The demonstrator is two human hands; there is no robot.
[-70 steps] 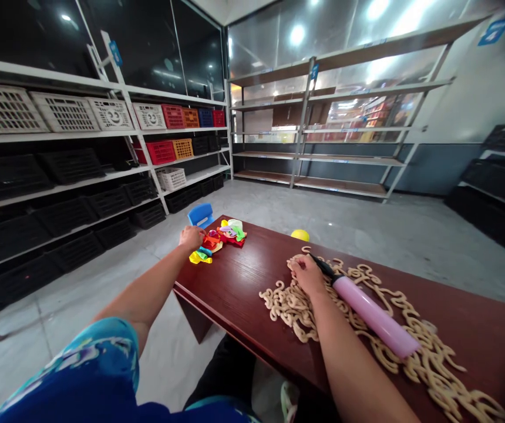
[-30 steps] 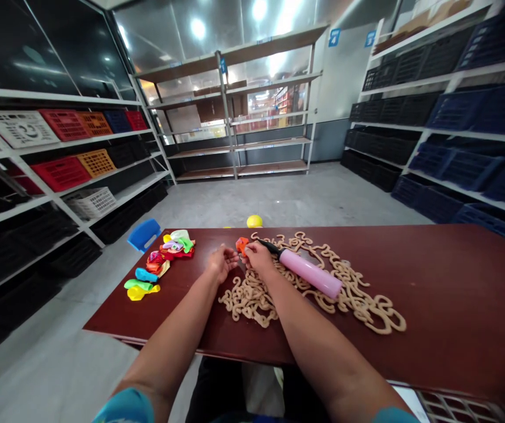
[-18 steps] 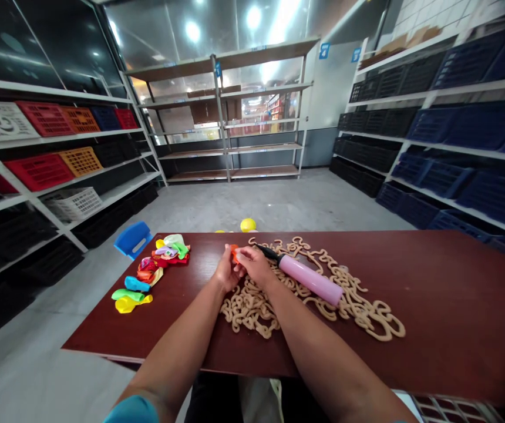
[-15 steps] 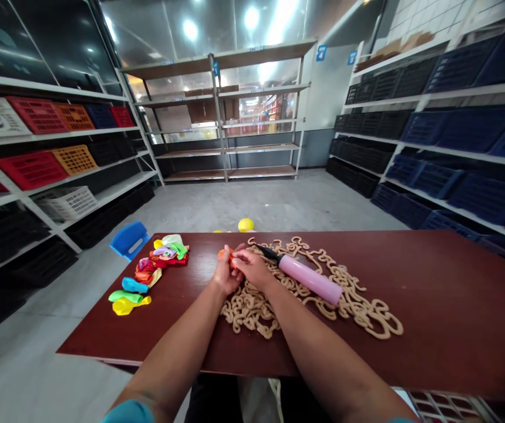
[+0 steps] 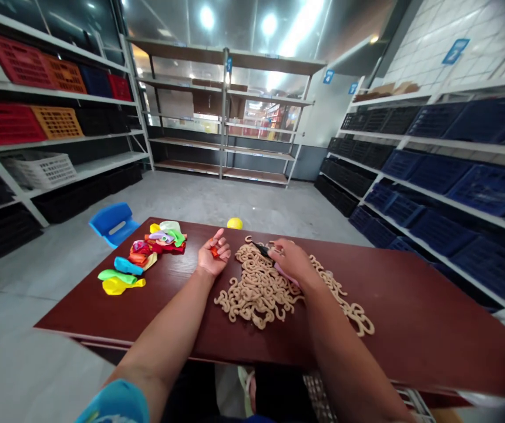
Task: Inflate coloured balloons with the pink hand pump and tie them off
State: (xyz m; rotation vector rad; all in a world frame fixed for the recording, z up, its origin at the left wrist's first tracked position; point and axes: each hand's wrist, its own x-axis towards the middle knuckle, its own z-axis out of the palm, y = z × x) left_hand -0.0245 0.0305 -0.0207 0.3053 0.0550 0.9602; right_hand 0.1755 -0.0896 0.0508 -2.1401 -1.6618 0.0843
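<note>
Orange and small, a limp balloon [image 5: 214, 251] shows in the head view in the upturned left hand [image 5: 214, 255], its fingers curled loosely round it, above the table [image 5: 393, 299] and just inside the far edge. Right of it, the right hand [image 5: 285, 257] is bent over a pump with a black nozzle [image 5: 261, 250] and a pink barrel [image 5: 288, 275]; the hand covers much of the pump, so I cannot tell whether its fingers are closed on it or merely touching. Pump and hand are over a heap of tan curls [image 5: 261, 288], which spreads from near the far edge towards the near one. Loose balloons lie by the left edge, from a mixed pile [image 5: 168, 236] at the far left corner down to a yellow balloon [image 5: 118, 285]; a blue chair [image 5: 114, 223] stands beyond that corner, and a yellow ball [image 5: 235, 223] shows past the far edge. As I judge it, the limp balloon could slip out, since the left grip looks slack, and fall near the far edge. The pump could roll or tip, because the uneven curls make a poor bed, and the right forearm, crossing low over them, could drag some towards the near edge.
</note>
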